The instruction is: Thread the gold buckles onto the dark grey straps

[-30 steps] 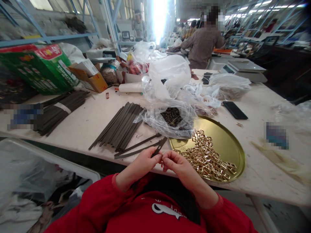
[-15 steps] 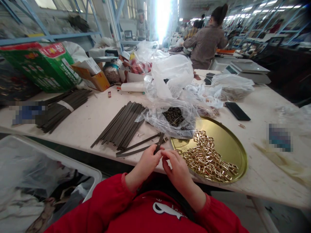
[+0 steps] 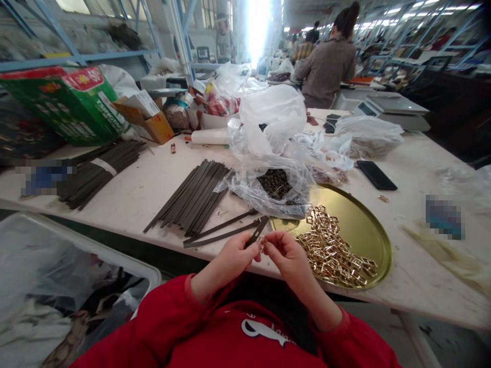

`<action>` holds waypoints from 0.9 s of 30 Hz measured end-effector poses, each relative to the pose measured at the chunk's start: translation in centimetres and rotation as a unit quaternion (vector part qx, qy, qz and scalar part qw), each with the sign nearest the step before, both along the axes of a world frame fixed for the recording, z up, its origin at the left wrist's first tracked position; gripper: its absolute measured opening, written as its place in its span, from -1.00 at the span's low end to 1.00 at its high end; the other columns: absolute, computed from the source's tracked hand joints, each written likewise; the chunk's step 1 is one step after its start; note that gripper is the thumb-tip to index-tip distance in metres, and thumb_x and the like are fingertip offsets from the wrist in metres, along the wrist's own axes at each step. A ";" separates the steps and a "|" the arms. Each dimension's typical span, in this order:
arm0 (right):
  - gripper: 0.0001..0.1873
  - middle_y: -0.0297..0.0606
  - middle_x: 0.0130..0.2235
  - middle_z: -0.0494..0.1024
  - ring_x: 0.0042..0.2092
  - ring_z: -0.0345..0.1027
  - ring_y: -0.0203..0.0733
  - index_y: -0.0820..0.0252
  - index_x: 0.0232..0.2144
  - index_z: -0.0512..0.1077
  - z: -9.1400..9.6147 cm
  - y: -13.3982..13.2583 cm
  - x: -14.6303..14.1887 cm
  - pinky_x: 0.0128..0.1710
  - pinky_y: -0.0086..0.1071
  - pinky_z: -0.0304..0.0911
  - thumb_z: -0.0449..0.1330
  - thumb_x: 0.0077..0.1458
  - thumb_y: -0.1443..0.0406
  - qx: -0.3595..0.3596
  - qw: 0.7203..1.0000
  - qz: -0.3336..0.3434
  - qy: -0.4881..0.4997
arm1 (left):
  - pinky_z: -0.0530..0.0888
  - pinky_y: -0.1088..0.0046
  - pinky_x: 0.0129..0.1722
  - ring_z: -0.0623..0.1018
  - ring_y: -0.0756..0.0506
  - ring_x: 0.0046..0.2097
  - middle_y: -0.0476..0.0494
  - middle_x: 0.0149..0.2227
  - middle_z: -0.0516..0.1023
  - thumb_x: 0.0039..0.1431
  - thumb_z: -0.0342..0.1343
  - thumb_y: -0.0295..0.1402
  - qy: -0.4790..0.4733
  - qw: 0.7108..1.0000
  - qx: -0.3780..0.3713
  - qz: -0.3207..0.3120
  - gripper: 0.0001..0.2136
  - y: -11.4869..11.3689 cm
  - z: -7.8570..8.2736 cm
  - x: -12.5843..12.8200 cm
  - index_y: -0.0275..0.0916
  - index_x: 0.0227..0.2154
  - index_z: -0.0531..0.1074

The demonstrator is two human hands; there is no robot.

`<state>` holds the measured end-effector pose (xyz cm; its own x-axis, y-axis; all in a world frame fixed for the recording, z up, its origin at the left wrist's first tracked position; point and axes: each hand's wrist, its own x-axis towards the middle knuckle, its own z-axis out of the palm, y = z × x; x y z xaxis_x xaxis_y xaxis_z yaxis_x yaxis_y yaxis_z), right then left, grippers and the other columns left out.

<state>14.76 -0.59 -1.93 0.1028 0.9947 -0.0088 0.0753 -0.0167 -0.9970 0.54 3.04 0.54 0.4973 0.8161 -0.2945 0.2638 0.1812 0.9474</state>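
My left hand [image 3: 232, 256] is closed on a dark strap [image 3: 258, 230], whose free end has a small slot and points up and to the right. A small gold buckle [image 3: 262, 246] shows at the strap, pinched by the fingertips of my right hand [image 3: 290, 254]; whether the strap passes through it I cannot tell. Two more dark straps [image 3: 220, 227] lie just beyond my left hand, beside a stack of similar straps [image 3: 192, 197]. To the right of my right hand, a heap of gold buckles [image 3: 332, 250] rests on a round gold tray [image 3: 356, 212].
Behind the tray an open plastic bag [image 3: 245, 186] holds small dark pieces [image 3: 274, 183]. A banded strap bundle [image 3: 102, 174] lies left, a black phone [image 3: 376, 175] right. A white bin [image 3: 153, 273] stands below the table edge. Another person [image 3: 328, 66] is farther back.
The strap in my left hand has tipped toward the right. My right hand has shifted slightly right and turned, and the gold buckle now shows between the fingertips.
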 end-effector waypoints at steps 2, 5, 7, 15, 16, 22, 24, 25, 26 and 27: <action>-0.84 -0.30 -0.40 0.44 -0.38 0.33 -0.26 0.15 -0.34 0.31 -0.5 -0.1 0.1 -0.35 -0.36 0.26 0.15 0.02 0.21 0.030 0.997 0.006 -0.067 | 0.17 0.57 -0.57 0.23 0.08 -0.57 0.09 -0.59 0.29 0.07 -0.03 -0.30 0.019 0.998 0.050 0.014 -0.84 0.0 -0.2 0.1 -0.27 -0.52 0.28; -0.87 -0.29 -0.40 0.46 -0.36 0.35 -0.23 0.16 -0.33 0.32 -1.0 -0.2 0.4 -0.33 -0.34 0.28 0.13 0.04 0.24 0.061 0.988 -0.005 -0.141 | 0.23 0.55 -0.45 0.31 0.04 -0.47 0.05 -0.54 0.33 0.09 -0.05 -0.33 0.050 0.991 0.119 0.030 -0.85 -0.1 -0.4 0.2 -0.27 -0.51 0.29; -0.89 -0.29 -0.41 0.46 -0.37 0.35 -0.23 0.16 -0.35 0.33 -1.1 -0.2 0.4 -0.34 -0.34 0.28 0.12 0.05 0.25 0.078 0.980 -0.019 -0.184 | 0.24 0.53 -0.42 0.33 0.02 -0.45 0.03 -0.52 0.34 0.11 -0.07 -0.34 0.078 0.986 0.144 0.031 -0.85 -0.2 -0.5 0.2 -0.27 -0.50 0.29; -0.94 -0.28 -0.39 0.46 -0.36 0.35 -0.21 0.13 -0.35 0.35 -1.2 -0.4 0.1 -0.33 -0.34 0.26 0.08 0.09 0.31 0.147 0.944 -0.025 -0.294 | 0.18 0.51 -0.45 0.31 0.00 -0.44 0.02 -0.51 0.33 0.12 -0.07 -0.37 0.141 0.966 0.214 0.039 -0.87 -0.7 -1.5 0.4 -0.25 -0.51 0.23; -0.94 -0.27 -0.38 0.47 -0.35 0.35 -0.20 0.13 -0.35 0.35 -1.3 -0.4 0.1 -0.31 -0.33 0.26 0.07 0.09 0.32 0.154 0.941 -0.030 -0.299 | 0.18 0.51 -0.45 0.31 0.00 -0.45 0.02 -0.51 0.33 0.13 -0.07 -0.36 0.145 0.964 0.217 0.042 -0.87 -0.7 -1.6 0.4 -0.24 -0.51 0.22; -0.95 -0.31 -0.44 0.43 -0.39 0.32 -0.24 0.15 -0.42 0.32 -1.4 0.0 0.2 -0.37 -0.37 0.24 0.12 0.04 0.29 0.069 0.973 -0.013 -0.221 | 0.23 0.49 -0.42 0.37 -0.02 -0.40 -0.02 -0.45 0.40 0.15 -0.10 -0.37 0.148 0.962 0.227 0.031 -0.89 -0.9 -2.0 0.4 -0.25 -0.44 0.27; -0.92 -0.35 -0.48 0.39 -0.44 0.27 -0.27 0.16 -0.48 0.29 -1.4 0.0 0.2 -0.42 -0.40 0.22 0.13 0.00 0.31 0.041 0.982 0.011 -0.183 | 0.22 0.49 -0.43 0.36 -0.02 -0.41 -0.01 -0.47 0.38 0.15 -0.10 -0.36 0.163 0.958 0.234 0.039 -0.88 -0.9 -2.1 0.4 -0.24 -0.46 0.26; -0.91 -0.37 -0.50 0.37 -0.45 0.25 -0.28 0.16 -0.52 0.28 -1.4 0.0 0.1 -0.43 -0.41 0.20 0.13 -0.01 0.32 0.040 0.983 0.020 -0.177 | 0.21 0.49 -0.44 0.35 -0.02 -0.43 -0.01 -0.49 0.37 0.15 -0.09 -0.35 0.173 0.955 0.236 0.046 -0.87 -0.9 -2.1 0.5 -0.24 -0.47 0.26; -0.89 -0.38 -0.51 0.35 -0.46 0.23 -0.29 0.16 -0.54 0.27 -1.4 -0.1 0.0 -0.43 -0.41 0.19 0.14 -0.03 0.34 0.044 0.983 0.023 -0.179 | 0.20 0.49 -0.45 0.34 -0.02 -0.44 0.00 -0.50 0.36 0.15 -0.09 -0.34 0.179 0.953 0.237 0.053 -0.86 -0.8 -2.1 0.5 -0.24 -0.48 0.25; -0.89 -0.38 -0.50 0.35 -0.44 0.22 -0.29 0.16 -0.55 0.27 -1.3 -0.2 -0.1 -0.41 -0.41 0.18 0.14 -0.03 0.35 0.050 0.981 0.019 -0.186 | 0.20 0.49 -0.45 0.34 -0.01 -0.44 0.00 -0.50 0.36 0.15 -0.09 -0.33 0.180 0.953 0.236 0.058 -0.85 -0.8 -2.1 0.5 -0.24 -0.49 0.24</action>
